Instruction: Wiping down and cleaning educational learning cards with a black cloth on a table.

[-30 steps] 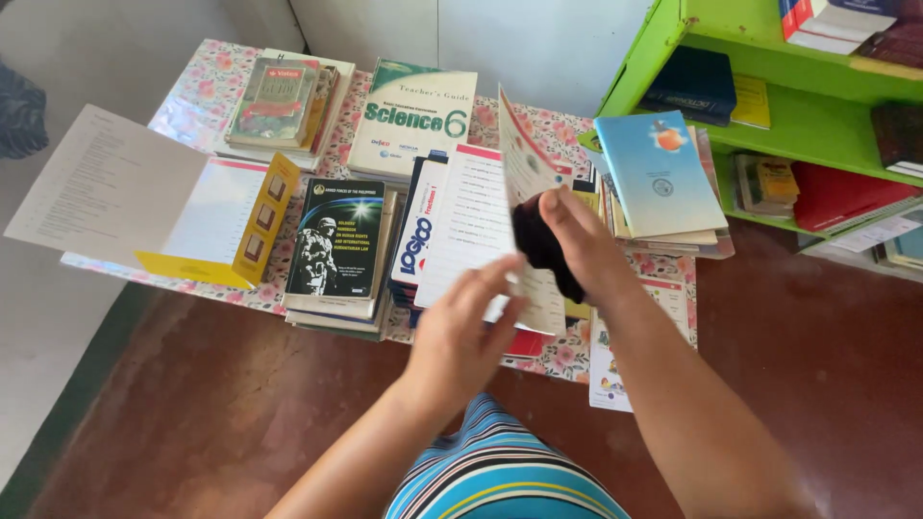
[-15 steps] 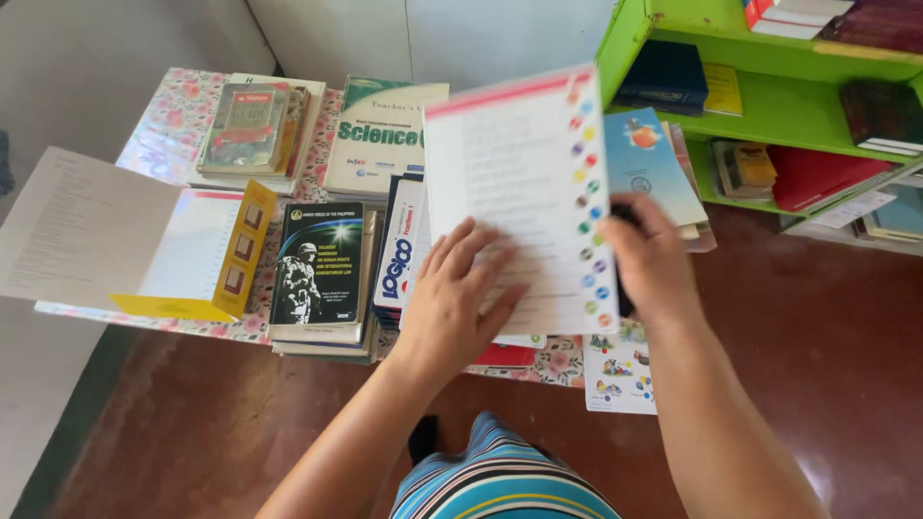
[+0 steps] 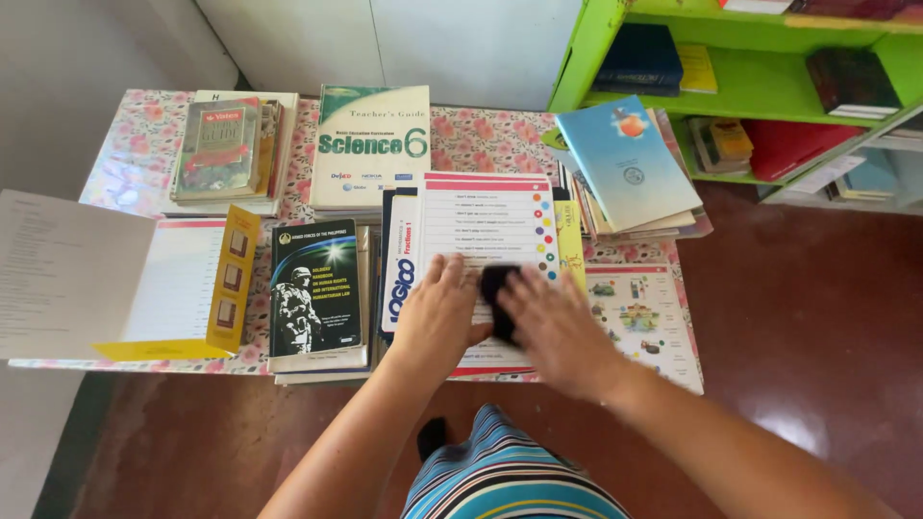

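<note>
Your left hand (image 3: 440, 315) lies flat on the white booklet (image 3: 488, 240), red-banded with coloured dots, at frame centre; your right hand (image 3: 556, 332) presses a black cloth (image 3: 497, 298) on it.

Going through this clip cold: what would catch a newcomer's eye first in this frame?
Probably the two hands at centre: the left hand lies flat on a white sheet with coloured dots, while the right hand presses a small black object against it. Next, the bright green shelf at upper right, and the floral-covered table crowded with books.
</note>
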